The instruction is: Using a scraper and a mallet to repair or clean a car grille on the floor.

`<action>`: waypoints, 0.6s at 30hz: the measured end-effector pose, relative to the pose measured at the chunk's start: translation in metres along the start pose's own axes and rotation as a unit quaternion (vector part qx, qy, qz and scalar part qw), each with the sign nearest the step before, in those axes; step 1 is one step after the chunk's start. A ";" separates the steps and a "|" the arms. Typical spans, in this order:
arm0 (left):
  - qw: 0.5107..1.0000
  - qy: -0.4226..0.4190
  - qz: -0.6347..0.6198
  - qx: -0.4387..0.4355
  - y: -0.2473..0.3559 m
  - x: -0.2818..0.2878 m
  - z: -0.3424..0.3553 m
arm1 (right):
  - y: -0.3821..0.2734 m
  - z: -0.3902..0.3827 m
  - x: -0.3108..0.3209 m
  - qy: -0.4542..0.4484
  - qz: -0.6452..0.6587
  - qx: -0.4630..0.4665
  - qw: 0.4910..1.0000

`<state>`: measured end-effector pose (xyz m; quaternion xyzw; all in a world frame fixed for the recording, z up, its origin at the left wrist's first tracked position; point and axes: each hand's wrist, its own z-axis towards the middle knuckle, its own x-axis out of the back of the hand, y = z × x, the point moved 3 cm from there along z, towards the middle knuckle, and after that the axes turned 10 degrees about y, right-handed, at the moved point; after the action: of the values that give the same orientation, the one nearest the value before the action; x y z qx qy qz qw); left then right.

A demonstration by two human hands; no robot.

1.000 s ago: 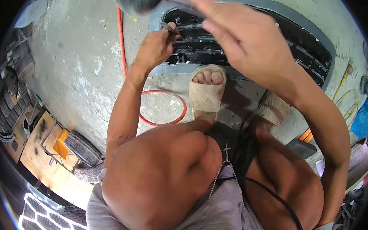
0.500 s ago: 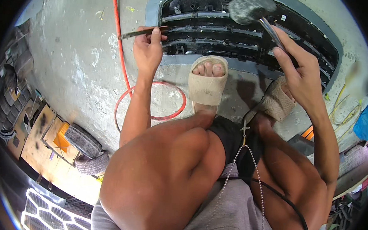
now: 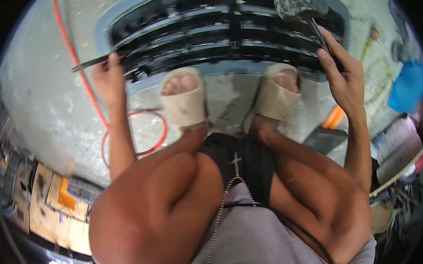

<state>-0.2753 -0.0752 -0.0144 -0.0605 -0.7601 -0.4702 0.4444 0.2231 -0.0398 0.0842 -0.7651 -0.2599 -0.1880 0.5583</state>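
L hand (image 3: pixel 110 79), left of frame a bit above centre, is mostly closed: thumb pressed over curled fingers, pinching a thin dark bar (image 3: pixel 90 62). Bar's tilted, outer end lower & crossing in front of the red hose (image 3: pixel 66 32), inner end by the left edge of the grille (image 3: pixel 192 38); can't tell if bar & grille touch. Hand's a bit blurred, so exact finger positions unclear. R hand (image 3: pixel 342 74), upper right, is wrapped round the handle of a mallet (image 3: pixel 302 6), thumb along near side, fingers curled behind. Mallet's grey, scuffed head is near top edge, in front of the grille's right part; can't tell if it's touching. Grille's black w/ long slats & a grey rim, lying on the floor across top of frame, its upper part cut off. Two beige slippers w/ feet in them, L slipper (image 3: pixel 184 102) & R slipper (image 3: pixel 276 101), are just below it, approx mid-frame. Hose loops on the floor below L hand. Blue bag (image 3: pixel 407 87) far right; orange piece (image 3: pixel 334 118) lower, btwn R slipper & R forearm.
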 end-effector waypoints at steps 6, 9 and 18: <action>0.984 -0.019 -0.135 0.119 -0.007 -0.029 -0.005 | 0.052 -0.020 0.068 0.128 0.042 -0.102 0.986; 0.977 0.008 -0.148 0.156 0.007 -0.029 -0.013 | 0.065 -0.027 0.076 0.165 0.074 -0.148 0.972; 0.997 0.048 0.055 0.017 -0.023 0.022 0.016 | 0.086 -0.030 0.064 0.134 0.072 -0.207 0.967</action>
<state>-0.3101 -0.0827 -0.0159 -0.0722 -0.7413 -0.4343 0.5065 0.3259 -0.0777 0.0651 -0.8485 -0.0827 -0.2978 0.4295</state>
